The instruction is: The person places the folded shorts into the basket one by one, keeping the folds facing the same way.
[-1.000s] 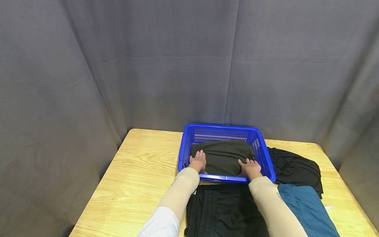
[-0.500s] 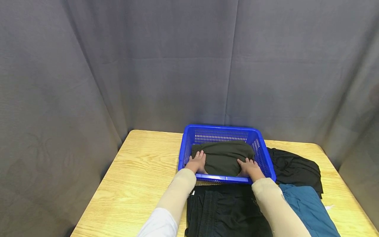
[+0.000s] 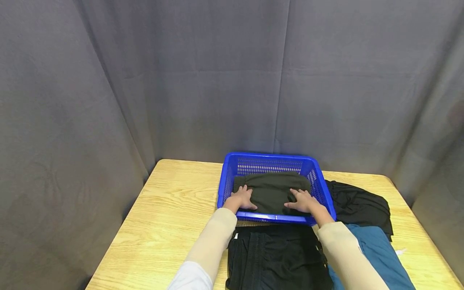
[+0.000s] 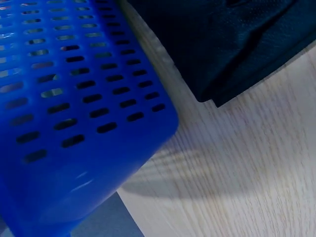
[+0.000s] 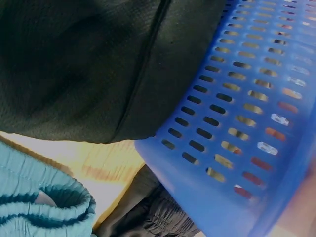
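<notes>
The blue basket [image 3: 275, 218] walls off the sides; overhead is free.

1. I see the plastic basket [image 3: 275, 218] in blue, patterned with rows of slots.
2. The folded garment [image 3: 272, 193] inside reads dark olive to me.
3. Elastic-waisted garment [image 3: 286, 257], crumpled garment [image 3: 359, 207]: black.
4. Blue-teal garment [image 3: 378, 245].
5. Counter [image 3: 177, 197]: yellowish wood grain.
6. Curtain [image 3: 217, 80]: plain grey.
7. Sleeves [image 3: 214, 235]: beige, plus white on the left.

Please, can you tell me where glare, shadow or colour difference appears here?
Left wrist: small glare streaks on the basket, soft shadow on the table; right wrist: table patch nearly white, blue garment looks turquoise; head: table yellow, garment darker.
</notes>
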Tool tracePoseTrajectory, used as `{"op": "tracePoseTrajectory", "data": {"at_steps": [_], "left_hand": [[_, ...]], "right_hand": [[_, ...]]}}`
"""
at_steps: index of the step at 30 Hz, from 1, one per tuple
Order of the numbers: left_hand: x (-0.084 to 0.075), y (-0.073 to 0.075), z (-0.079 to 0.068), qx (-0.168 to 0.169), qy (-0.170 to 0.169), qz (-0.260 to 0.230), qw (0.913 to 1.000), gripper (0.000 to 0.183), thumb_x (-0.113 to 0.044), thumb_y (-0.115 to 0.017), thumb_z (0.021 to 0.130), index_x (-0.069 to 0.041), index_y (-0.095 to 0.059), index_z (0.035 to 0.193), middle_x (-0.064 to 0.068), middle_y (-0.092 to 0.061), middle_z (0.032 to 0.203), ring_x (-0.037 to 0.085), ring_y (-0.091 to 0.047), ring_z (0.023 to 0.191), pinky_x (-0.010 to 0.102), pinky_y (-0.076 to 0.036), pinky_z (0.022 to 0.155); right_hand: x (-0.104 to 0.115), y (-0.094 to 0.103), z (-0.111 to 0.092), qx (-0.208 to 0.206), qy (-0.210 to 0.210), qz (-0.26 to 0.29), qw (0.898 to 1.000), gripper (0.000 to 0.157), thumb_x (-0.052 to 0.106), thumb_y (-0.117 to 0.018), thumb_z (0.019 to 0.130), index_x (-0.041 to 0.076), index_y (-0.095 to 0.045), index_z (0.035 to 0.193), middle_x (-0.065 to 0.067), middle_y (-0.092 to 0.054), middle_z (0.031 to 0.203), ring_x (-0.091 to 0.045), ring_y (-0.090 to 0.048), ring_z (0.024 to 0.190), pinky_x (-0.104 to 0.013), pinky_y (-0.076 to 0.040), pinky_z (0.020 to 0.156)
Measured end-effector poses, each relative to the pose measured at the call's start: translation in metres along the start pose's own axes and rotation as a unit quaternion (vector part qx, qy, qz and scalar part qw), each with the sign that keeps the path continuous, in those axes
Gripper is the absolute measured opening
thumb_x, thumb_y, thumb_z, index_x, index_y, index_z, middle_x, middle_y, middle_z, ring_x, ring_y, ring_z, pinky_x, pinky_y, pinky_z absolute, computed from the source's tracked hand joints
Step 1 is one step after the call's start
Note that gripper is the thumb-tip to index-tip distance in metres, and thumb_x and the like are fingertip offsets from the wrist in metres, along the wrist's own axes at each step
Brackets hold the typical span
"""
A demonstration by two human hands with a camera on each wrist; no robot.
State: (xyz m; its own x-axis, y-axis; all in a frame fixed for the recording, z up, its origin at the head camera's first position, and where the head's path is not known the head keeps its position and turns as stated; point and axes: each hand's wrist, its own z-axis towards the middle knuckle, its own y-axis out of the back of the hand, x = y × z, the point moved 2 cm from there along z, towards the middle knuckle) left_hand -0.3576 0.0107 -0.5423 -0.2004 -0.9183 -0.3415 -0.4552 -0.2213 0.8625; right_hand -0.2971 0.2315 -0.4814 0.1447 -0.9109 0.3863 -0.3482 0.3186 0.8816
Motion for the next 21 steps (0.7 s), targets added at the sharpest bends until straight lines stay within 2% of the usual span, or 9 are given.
{"op": "tracePoseTrajectory", "data": {"at_steps": [3, 6, 7, 8, 11, 21], "left_hand": [[-0.001, -0.001, 0.003, -0.018, -0.018, -0.010, 0.9996, 0.074, -0.051, -0.065, 0.078, -0.013, -0.043, 0.137, 0.011, -0.031, 0.146, 0.033, -0.017, 0.137, 0.060, -0.022, 0.102], [-0.012, 0.011, -0.017, -0.046, -0.035, -0.013, 0.9982, 0.062, -0.046, -0.064, 0.082, -0.011, -0.050, 0.131, 0.010, -0.046, 0.136, 0.032, -0.031, 0.131, 0.054, -0.029, 0.101], [-0.021, 0.020, -0.031, -0.046, -0.026, -0.010, 0.9986, 0.057, -0.040, -0.064, 0.084, -0.010, -0.050, 0.131, 0.009, -0.049, 0.134, 0.030, -0.036, 0.128, 0.050, -0.032, 0.100], [-0.024, 0.024, -0.039, -0.060, -0.032, -0.010, 0.9976, 0.053, -0.037, -0.063, 0.085, -0.009, -0.051, 0.129, 0.009, -0.052, 0.130, 0.030, -0.041, 0.125, 0.047, -0.036, 0.098], [-0.029, 0.031, -0.055, -0.091, -0.048, -0.024, 0.9944, 0.047, -0.031, -0.060, 0.087, -0.007, -0.053, 0.128, 0.009, -0.055, 0.126, 0.027, -0.049, 0.118, 0.042, -0.041, 0.094], [-0.030, 0.035, -0.066, -0.165, -0.098, -0.056, 0.9798, 0.037, -0.024, -0.062, 0.086, -0.004, -0.061, 0.117, 0.010, -0.063, 0.114, 0.026, -0.058, 0.107, 0.036, -0.046, 0.087]], "right_hand": [[-0.004, 0.001, -0.002, -0.026, 0.029, 0.007, 0.999, 0.060, 0.029, -0.057, 0.089, -0.011, -0.040, 0.130, -0.035, -0.040, 0.130, -0.051, -0.032, 0.122, -0.060, -0.030, 0.096], [-0.009, 0.001, -0.003, -0.056, 0.060, 0.023, 0.996, 0.051, 0.023, -0.057, 0.090, -0.014, -0.046, 0.124, -0.032, -0.049, 0.124, -0.047, -0.043, 0.116, -0.055, -0.035, 0.094], [-0.009, 0.002, -0.003, -0.065, 0.070, 0.027, 0.995, 0.049, 0.022, -0.056, 0.090, -0.014, -0.048, 0.122, -0.032, -0.050, 0.122, -0.046, -0.045, 0.115, -0.054, -0.037, 0.093], [-0.010, 0.003, -0.004, -0.075, 0.079, 0.032, 0.994, 0.047, 0.020, -0.056, 0.090, -0.014, -0.050, 0.121, -0.031, -0.052, 0.120, -0.045, -0.047, 0.113, -0.053, -0.038, 0.092], [-0.009, 0.006, -0.007, -0.102, 0.096, 0.040, 0.989, 0.042, 0.019, -0.056, 0.090, -0.013, -0.053, 0.117, -0.029, -0.055, 0.116, -0.044, -0.050, 0.110, -0.052, -0.040, 0.091], [-0.001, 0.011, -0.022, -0.197, 0.129, 0.065, 0.970, 0.030, 0.013, -0.059, 0.088, -0.011, -0.061, 0.105, -0.024, -0.063, 0.103, -0.038, -0.059, 0.097, -0.049, -0.047, 0.082]]}}
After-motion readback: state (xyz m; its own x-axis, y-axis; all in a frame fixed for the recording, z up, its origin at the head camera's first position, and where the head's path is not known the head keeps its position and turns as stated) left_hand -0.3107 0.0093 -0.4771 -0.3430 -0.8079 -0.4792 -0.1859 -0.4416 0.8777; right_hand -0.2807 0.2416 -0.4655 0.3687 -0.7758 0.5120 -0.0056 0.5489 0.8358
